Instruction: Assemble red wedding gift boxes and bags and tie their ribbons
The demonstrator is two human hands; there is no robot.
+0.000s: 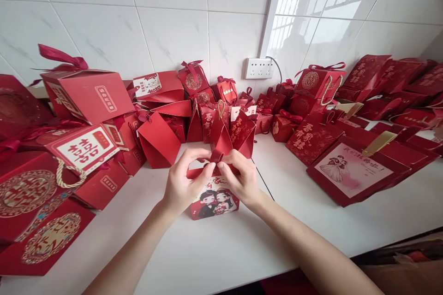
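A small red gift box (215,203) with a cartoon bride and groom on its front stands upright on the white table, in the middle of the view. Above its top is a dark red ribbon (217,155), looped between my two hands. From the left, my left hand (187,177) pinches the ribbon between thumb and fingers. My right hand (241,176) pinches it from the other side, its fingertips close to those of the left. Both hands partly cover the box's upper edge and sides.
Red gift boxes crowd the table's left side (92,97), back and right side. A dark red bag with a couple's picture (353,168) lies at right. White tiles form the back wall, with a power socket (259,68). The white table (242,258) ends at the front edge.
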